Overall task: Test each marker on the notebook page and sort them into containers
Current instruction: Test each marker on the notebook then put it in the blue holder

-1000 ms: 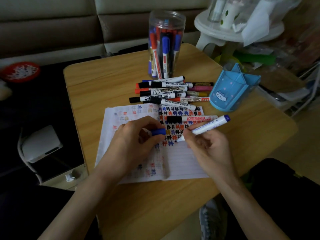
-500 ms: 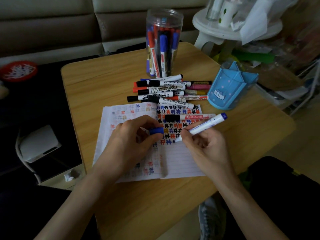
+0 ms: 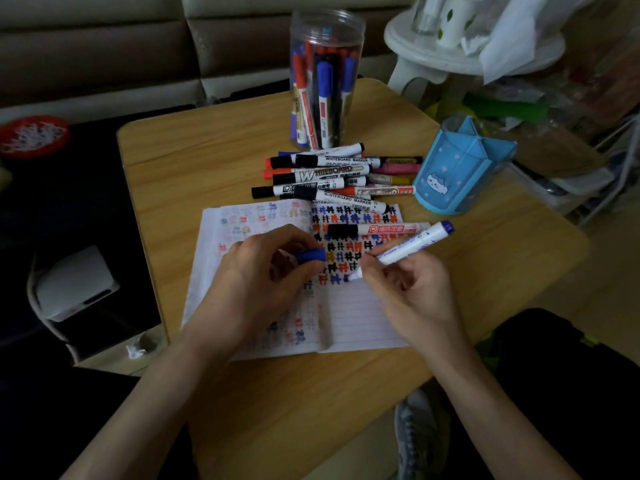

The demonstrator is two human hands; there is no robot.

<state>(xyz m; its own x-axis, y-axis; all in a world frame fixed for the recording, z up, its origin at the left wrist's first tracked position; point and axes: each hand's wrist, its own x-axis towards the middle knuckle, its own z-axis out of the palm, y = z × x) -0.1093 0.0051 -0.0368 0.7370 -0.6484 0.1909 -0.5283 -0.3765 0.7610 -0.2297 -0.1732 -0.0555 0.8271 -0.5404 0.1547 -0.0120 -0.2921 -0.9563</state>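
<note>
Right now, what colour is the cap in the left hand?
Blue. The cap shows best in the head view.

Just beyond the left hand (image 3: 256, 282) and right hand (image 3: 412, 292), a loose marker (image 3: 374, 229) lies across the page (image 3: 360, 317). Past it the marker pile (image 3: 332, 178) bars the way to the jar (image 3: 325, 81). The holder (image 3: 460, 168) stands beyond the right hand, with open surface (image 3: 485, 258) between them. Bare wood also lies left of the left hand.

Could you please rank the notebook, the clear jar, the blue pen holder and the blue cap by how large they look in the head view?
1. notebook
2. clear jar and blue pen holder: about alike; the jar stands farther off, so I will not rank them.
3. blue cap
</note>
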